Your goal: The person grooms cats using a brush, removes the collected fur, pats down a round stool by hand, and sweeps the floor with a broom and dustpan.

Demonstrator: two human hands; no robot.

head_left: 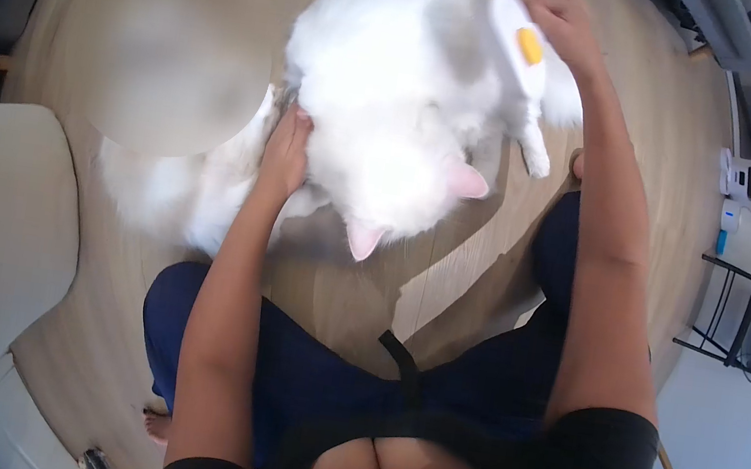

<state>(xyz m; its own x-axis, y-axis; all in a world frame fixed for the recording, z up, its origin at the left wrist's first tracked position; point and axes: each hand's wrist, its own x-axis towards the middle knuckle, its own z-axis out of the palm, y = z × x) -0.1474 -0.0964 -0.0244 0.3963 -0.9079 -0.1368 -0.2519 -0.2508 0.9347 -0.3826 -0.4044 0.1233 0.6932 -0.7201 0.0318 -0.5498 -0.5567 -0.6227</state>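
A white cat (pixel 388 73) with a grey patch lies on the floor in front of me, its pink ears pointing toward me. My left hand (pixel 287 150) rests against the cat's side, fingers stretched out along the fur and holding nothing. In my right hand (pixel 563 26) is a white pet brush (pixel 510 28) with a yellow button, which touches the cat's back near its rear. The bristles are hidden from me. Left of my left hand lies a second light-coloured furry animal (pixel 157 185), largely covered by a blurred round patch.
My crossed legs in dark blue trousers (pixel 319 361) frame the near wooden floor (pixel 445 283). At left stands a cream padded seat (pixel 6 202). To the right are a black metal-framed stand or chair (pixel 729 313) and small devices on the wall (pixel 738 180).
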